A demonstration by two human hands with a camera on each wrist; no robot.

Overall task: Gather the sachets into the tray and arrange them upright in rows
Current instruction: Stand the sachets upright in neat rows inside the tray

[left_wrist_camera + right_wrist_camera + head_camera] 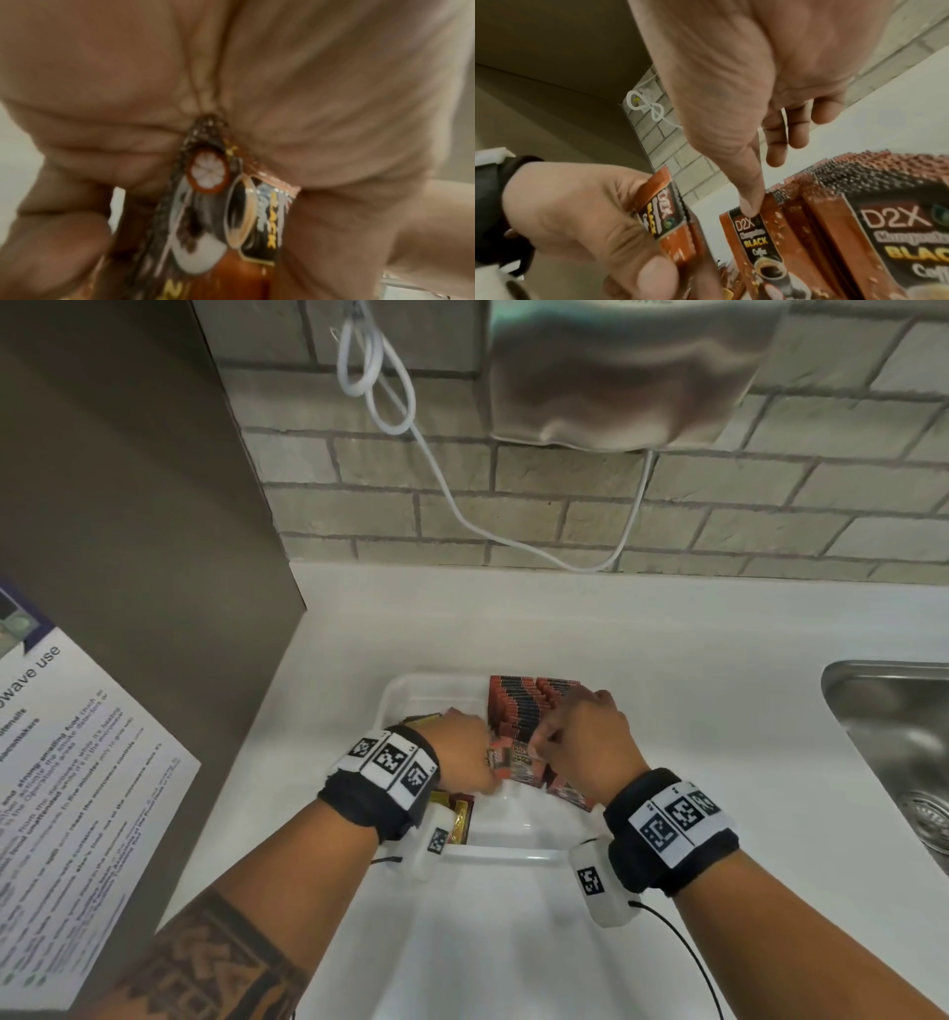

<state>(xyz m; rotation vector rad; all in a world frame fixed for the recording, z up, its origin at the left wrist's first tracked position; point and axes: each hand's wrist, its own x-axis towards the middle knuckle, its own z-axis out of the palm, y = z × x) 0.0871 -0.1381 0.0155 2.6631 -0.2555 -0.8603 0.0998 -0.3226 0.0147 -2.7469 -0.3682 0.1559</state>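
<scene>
Sachets (664, 215) in left hand (462, 752), over tray (503, 855)

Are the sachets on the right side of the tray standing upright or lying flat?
Upright: the sachets stand on edge in packed rows inside the tray, serrated tops upward.

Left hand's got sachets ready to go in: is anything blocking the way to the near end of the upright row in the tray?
Only the right hand: its thumb presses the front sachet of the upright row, where the left hand would add its held sachets. Otherwise the tray floor there looks bare.
</scene>
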